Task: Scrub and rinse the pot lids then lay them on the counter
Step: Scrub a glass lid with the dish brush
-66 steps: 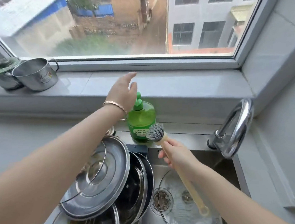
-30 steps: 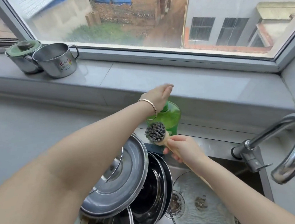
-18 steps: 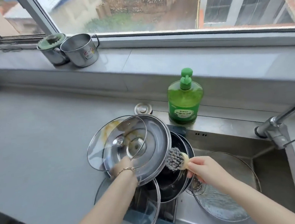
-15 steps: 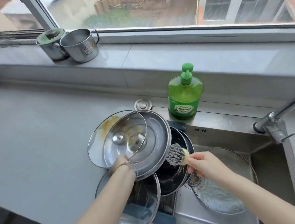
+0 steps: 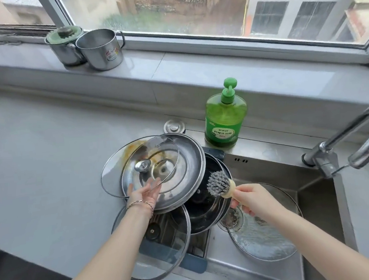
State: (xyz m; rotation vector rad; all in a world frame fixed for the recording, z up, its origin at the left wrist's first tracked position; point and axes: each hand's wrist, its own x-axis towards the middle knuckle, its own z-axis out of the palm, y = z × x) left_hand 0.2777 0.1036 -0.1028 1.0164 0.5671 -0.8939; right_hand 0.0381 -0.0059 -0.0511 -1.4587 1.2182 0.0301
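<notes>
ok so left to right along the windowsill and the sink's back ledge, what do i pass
green-lidded steel pot, open steel mug, small round steel sink stopper, green pump bottle of dish soap, curved chrome tap

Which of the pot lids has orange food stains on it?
The glass lid on top of the pile, held by the left hand: orange smears mark its far rim; the steel lid beneath shows none.
</notes>
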